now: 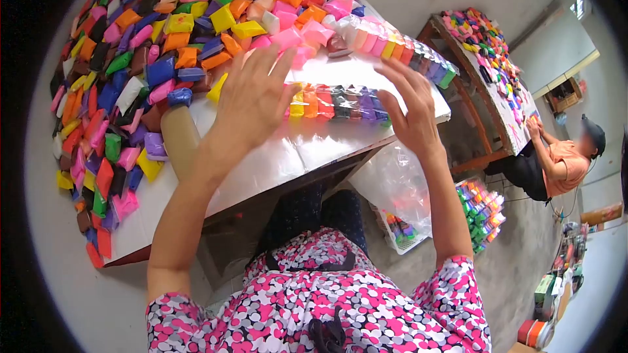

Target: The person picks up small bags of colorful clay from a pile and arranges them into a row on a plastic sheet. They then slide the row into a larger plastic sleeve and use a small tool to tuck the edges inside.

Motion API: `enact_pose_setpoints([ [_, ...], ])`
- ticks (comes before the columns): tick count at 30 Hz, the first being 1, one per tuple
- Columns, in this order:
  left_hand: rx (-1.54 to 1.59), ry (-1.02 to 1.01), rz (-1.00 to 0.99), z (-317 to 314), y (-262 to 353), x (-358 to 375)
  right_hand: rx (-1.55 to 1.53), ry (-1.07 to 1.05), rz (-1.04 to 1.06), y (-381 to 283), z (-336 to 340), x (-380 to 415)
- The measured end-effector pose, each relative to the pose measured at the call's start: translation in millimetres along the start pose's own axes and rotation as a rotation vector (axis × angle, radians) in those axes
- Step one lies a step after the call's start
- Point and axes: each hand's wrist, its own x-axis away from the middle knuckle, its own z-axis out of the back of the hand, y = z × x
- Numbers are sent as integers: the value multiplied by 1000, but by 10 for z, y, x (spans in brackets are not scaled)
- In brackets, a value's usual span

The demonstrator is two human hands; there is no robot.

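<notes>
A row of small coloured packets in clear wrap point(320, 102) lies on the white tabletop point(314, 140), running from yellow and orange to black and purple. At its left end is my left hand point(252, 95), palm down with the fingers stretched out and slightly apart; it covers part of that end. My right hand point(413, 108) is beside the other end, fingers extended and thumb close to the purple packets. Behind them sits a second wrapped row point(399, 49), from pale pink to green, with the right fingertips overlapping its near side in this view.
A large heap of loose coloured packets point(163, 39) covers the table's left and back. A beige cylinder point(180, 134) lies by my left forearm. Below the table edge are a clear plastic bag point(399, 180) and stacked wrapped rows point(481, 212). Another person point(566, 163) sits at a second table point(487, 85).
</notes>
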Motion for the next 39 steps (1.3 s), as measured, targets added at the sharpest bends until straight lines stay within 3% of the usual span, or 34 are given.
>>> enact_pose_setpoints([
  [2, -33, -377, 53, 69, -40, -167, -256, -138, -210, 102, -139, -133],
  [3, -50, -562, 80, 100, -53, -216, -204, -392, -424, 226, -150, -86],
  [6, 241, -439, 146, 168, -95, 212, -219, -268, -135, 193, -67, 131],
  [7, 219, -318, 75, 218, -81, 347, -225, -192, -81, 103, -31, 229],
  [9, 185, -83, -58, 317, -31, 592, -298, -68, -141, -88, 31, 361],
  [12, 215, 0, -64, 335, 9, 794, -315, -21, -180, -210, 22, 466],
  [15, 287, 31, 143, 269, 25, 903, -266, -124, -166, -78, -3, 550],
  [18, 556, -52, 448, 261, -62, 956, -340, -172, -227, -7, 31, 556],
  [21, 885, -116, 587, 384, -121, 927, -470, -201, -279, -57, 95, 454],
  [24, 1140, -119, 562, 325, -255, 870, -540, -246, -307, -68, 138, 303],
  [27, 1046, -309, 543, 275, -342, 792, -455, -403, -447, 25, 71, 292],
  [30, 977, -379, 568, 313, -369, 788, -403, -346, -426, -13, 54, 324],
  [36, 939, -271, 507, 435, -199, 695, -456, -355, -387, 33, 123, 318],
  [39, 825, -375, 543, 358, -207, 742, -558, -271, -402, 40, 214, 326],
])
